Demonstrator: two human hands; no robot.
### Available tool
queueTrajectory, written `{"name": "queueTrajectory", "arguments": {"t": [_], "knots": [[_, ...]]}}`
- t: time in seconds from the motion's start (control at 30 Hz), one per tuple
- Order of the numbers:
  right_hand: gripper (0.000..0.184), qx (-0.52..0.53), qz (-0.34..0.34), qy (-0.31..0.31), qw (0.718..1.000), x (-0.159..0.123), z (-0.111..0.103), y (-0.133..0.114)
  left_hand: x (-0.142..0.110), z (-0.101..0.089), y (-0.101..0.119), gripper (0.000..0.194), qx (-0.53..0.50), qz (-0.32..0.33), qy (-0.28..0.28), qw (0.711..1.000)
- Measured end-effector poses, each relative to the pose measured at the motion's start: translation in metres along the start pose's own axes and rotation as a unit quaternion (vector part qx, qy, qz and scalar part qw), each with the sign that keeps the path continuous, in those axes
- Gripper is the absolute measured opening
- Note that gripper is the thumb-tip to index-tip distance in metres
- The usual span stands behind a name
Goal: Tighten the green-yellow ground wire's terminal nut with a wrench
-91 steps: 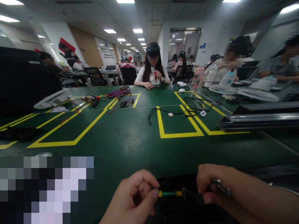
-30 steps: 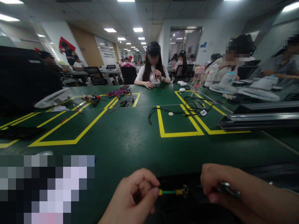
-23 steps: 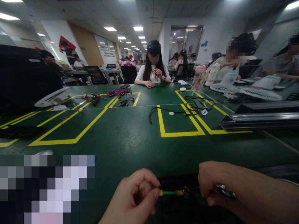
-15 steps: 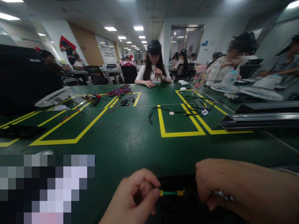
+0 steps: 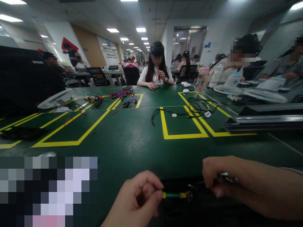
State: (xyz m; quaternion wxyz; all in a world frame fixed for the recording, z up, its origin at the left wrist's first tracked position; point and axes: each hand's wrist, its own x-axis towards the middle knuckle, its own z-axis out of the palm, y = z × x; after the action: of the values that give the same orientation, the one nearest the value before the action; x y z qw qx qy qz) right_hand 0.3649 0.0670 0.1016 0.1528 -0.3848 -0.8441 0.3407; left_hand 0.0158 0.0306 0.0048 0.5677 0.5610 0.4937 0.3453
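My left hand (image 5: 134, 201) pinches one end of a short green wire (image 5: 174, 195) between thumb and forefinger. Yellow sleeves mark both ends of this wire, and a round metal ring terminal (image 5: 189, 195) shows at its right end. My right hand (image 5: 213, 167) is closed around a shiny metal tool (image 5: 227, 177); the fingers cover most of it, so its kind is unclear. A thin part seems to reach from that hand toward the ring terminal, with a gap between. Beneath both hands lies something black (image 5: 175, 214), too dark to make out.
Bundled coloured wires (image 5: 121, 93) lie farther back on the green table (image 5: 132, 135). A black cable (image 5: 165, 110) and metal profiles (image 5: 267, 119) are at the right. White fans (image 5: 228, 86) stand behind. A person (image 5: 156, 69) sits opposite.
My right hand has risen slightly and shifted right with the metal tool, away from the wire's end, so the ring terminal shows more plainly. My left hand keeps its pinch, almost unmoved.
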Motion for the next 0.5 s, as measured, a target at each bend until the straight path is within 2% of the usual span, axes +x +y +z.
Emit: {"name": "queueTrajectory", "arguments": {"t": [0.1,0.2,0.27,0.37,0.5], "knots": [[0.016,0.01,0.012,0.067,0.998,-0.017,0.008,0.014,0.0,0.001,0.002,0.018,0.003,-0.002,-0.003,1.0],[0.034,0.013,0.067,0.143,0.987,-0.033,0.025,0.016,0.0,0.001,0.004,0.019,0.005,-0.01,-0.004,1.0],[0.036,0.012,0.087,0.18,0.98,-0.041,0.039,0.015,0.0,0.002,0.005,0.019,0.002,-0.009,-0.003,1.0],[0.037,0.01,0.083,0.184,0.979,-0.048,0.057,0.015,0.0,0.002,0.007,0.018,0.002,-0.007,0.001,1.0],[0.046,0.007,0.077,0.153,0.985,-0.047,0.07,0.021,0.0,0.002,0.008,0.018,-0.002,-0.001,0.002,1.0]]}}
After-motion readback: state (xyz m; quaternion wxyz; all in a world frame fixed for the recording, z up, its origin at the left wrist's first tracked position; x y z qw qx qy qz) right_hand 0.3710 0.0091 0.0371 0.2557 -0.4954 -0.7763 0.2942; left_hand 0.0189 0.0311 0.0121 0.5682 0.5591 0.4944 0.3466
